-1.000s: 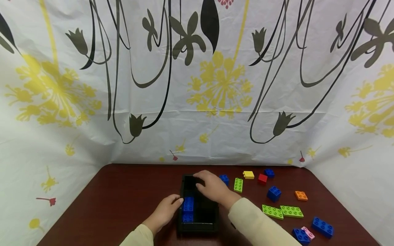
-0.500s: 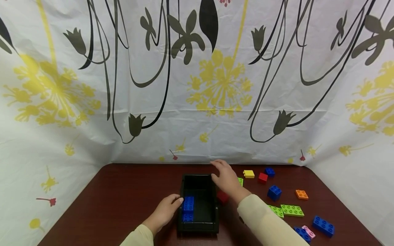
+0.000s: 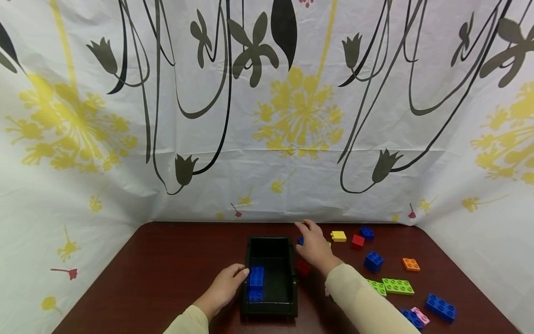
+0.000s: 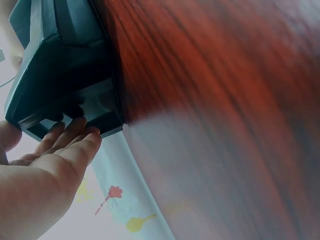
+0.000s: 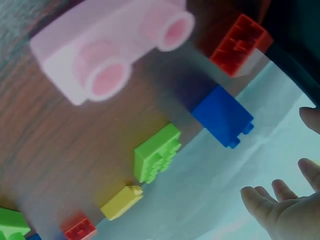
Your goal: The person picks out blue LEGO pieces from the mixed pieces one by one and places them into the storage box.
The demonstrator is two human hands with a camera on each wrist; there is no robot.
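Note:
A black plastic bin (image 3: 273, 308) stands before me, with blue toy bricks (image 3: 256, 280) along its left inner wall. My left hand (image 3: 225, 284) holds the bin's left side, thumb at the rim; in the left wrist view its fingers (image 4: 80, 140) reach under the lip. My right hand (image 3: 314, 246) hovers right of the bin's far end, fingers spread and holding nothing. Below it lies a red brick (image 3: 302, 267). The right wrist view shows a blue brick (image 5: 223, 116) and a light green brick (image 5: 156, 152) near this hand, and a large-looking pink brick (image 5: 112, 47) close to the camera.
Loose bricks lie across the table's right side: yellow (image 3: 338, 236), red (image 3: 357, 241), blue (image 3: 373, 262), orange (image 3: 410, 264), light green (image 3: 398, 286), a long blue one (image 3: 440, 308) and a pink one (image 3: 420, 316). A patterned cloth (image 3: 267, 185) hangs behind the table.
My right hand has come from over the bin's inside to the right, past its right rim, uncovering the red brick. My left hand stays on the bin.

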